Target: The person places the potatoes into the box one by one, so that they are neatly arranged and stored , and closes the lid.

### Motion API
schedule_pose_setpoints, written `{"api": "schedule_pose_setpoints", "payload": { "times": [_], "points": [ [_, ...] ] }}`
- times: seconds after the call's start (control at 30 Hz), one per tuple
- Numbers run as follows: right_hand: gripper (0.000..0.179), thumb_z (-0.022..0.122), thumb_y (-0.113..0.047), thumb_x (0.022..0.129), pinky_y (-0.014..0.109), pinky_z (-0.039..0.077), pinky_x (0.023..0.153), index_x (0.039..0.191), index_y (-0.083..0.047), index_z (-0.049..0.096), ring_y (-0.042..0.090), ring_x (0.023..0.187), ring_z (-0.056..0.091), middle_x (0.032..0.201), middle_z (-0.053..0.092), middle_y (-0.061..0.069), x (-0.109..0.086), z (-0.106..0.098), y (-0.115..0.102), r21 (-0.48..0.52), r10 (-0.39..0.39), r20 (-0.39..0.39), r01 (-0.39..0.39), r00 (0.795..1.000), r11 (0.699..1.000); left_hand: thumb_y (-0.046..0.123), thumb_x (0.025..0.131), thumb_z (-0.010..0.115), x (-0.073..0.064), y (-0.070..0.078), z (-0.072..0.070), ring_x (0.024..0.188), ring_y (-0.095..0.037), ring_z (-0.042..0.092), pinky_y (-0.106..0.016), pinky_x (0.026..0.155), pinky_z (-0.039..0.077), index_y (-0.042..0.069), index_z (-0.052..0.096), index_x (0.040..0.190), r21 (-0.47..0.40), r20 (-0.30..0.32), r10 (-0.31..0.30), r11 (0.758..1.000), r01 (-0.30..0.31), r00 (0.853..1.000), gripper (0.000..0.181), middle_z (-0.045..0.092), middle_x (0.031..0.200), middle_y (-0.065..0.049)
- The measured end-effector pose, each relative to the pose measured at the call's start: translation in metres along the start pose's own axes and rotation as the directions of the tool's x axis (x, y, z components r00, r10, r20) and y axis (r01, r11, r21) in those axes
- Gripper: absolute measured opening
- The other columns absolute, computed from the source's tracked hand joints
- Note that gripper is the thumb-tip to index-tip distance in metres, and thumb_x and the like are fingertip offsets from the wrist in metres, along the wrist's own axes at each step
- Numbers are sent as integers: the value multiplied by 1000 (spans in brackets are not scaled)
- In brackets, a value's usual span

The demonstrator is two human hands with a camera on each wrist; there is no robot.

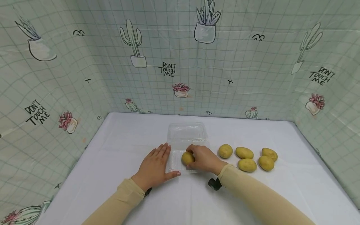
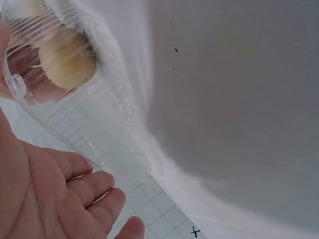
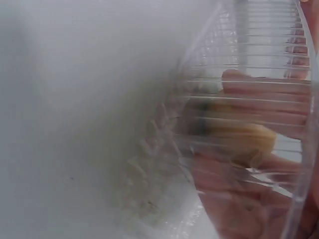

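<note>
A clear plastic clamshell box [image 1: 175, 162] lies on the white table with its ribbed lid [image 1: 187, 132] folded back to the far side. My right hand [image 1: 205, 158] reaches into the base and holds a yellow potato [image 1: 187, 158] between thumb and fingers. Through the clear wall, the left wrist view shows this potato [image 2: 68, 59] low in the box. The right wrist view catches the right hand's fingers [image 3: 269, 99] on either side of it, somewhat blurred. Along the box's left side lies my left hand [image 1: 154, 165], fingers straight, thumb by the near corner.
To the right of the box, several loose potatoes [image 1: 247, 165] lie grouped on the white table [image 1: 135, 134]. A dark wrist camera [image 1: 215, 184] sits under the right wrist. Grid-patterned cloth [image 1: 208, 68] with cactus drawings hangs behind and at both sides.
</note>
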State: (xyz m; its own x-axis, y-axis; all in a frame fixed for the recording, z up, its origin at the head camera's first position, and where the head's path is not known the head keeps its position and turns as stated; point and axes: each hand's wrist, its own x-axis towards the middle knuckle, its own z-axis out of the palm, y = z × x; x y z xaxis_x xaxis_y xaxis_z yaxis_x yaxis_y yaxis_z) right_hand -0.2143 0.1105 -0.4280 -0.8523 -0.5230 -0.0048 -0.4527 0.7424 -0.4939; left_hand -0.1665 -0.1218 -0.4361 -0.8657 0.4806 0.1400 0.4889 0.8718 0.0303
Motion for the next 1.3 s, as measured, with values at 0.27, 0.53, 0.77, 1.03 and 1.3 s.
{"api": "schedule_pose_setpoints", "payload": {
  "times": [0.27, 0.53, 0.77, 1.03, 1.3],
  "points": [
    [59, 87, -16, 78, 39, 50, 92, 131, -9, 62, 21, 104, 62, 116, 67, 5, 4, -2, -2, -58, -20, 42, 22, 999, 998, 76, 88, 50, 0, -1, 1, 145, -32, 31, -47, 115, 27, -3, 35, 152, 0, 3, 0, 1000, 0, 1000, 103, 35, 156, -20],
    [61, 86, -10, 78, 38, 47, 98, 134, -11, 61, 21, 110, 61, 122, 67, 4, 15, -5, -5, -54, -50, 93, 55, 994, 997, 76, 88, 49, -1, -2, 0, 145, -31, 30, -47, 115, 27, -4, 35, 152, -7, 5, -1, 1000, 1, 1000, 104, 35, 156, -21],
    [63, 84, -12, 81, 39, 46, 101, 138, -9, 58, 22, 116, 59, 127, 65, 6, 21, -4, -10, -32, -49, 125, 54, 991, 998, 76, 88, 50, -2, -2, -1, 144, -32, 31, -47, 115, 28, -4, 35, 152, -21, -2, 7, 1000, -7, 1000, 104, 34, 156, -21],
    [57, 81, -7, 83, 38, 49, 97, 135, -6, 59, 22, 111, 62, 123, 66, 7, 19, -4, -8, -8, -75, 83, 76, 994, 997, 77, 87, 49, -1, -4, 0, 144, -31, 32, -47, 115, 28, -3, 35, 152, -10, -3, -1, 1000, 1, 1000, 104, 35, 156, -20],
    [54, 81, -8, 84, 40, 48, 98, 134, -6, 61, 24, 113, 62, 122, 67, 8, 23, -2, -9, 19, -79, 61, 78, 995, 997, 77, 87, 50, -1, -3, -1, 143, -32, 33, -47, 115, 29, -4, 36, 151, -7, -12, 8, 1000, -8, 1000, 104, 36, 155, -21]
  ]
}}
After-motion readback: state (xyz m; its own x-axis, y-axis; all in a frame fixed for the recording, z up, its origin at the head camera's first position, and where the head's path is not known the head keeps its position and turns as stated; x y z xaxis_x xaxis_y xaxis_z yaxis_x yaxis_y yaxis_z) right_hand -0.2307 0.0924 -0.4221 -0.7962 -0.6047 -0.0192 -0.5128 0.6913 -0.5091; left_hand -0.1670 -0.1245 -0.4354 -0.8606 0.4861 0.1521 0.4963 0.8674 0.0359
